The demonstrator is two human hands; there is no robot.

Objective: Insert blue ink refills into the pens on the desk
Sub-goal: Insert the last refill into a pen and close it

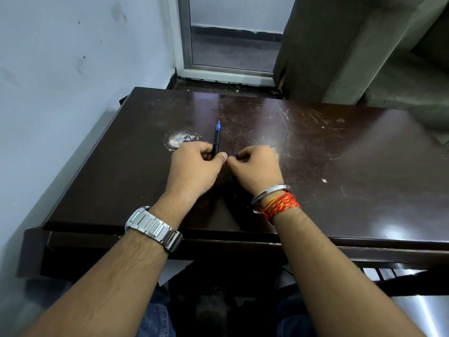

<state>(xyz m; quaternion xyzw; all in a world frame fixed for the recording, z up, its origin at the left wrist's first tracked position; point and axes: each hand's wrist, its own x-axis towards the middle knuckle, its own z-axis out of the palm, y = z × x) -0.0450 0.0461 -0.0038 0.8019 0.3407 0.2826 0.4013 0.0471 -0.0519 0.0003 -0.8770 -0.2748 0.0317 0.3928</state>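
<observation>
The bench [340,166], dark glossy laminate, is seen scratched and worn pale in one patch. Near its middle the left hand [194,166] is curled, its grip closed round a slim black pen [217,138] whose translucent blue tip is pointed away. The grip of the right hand [257,166] is pinched on a small blue piece [235,155] just beside the left thumb; what it is cannot be told. The barrel should be held steady and the piece fed straight along its axis, so that nothing thin is bent.
</observation>
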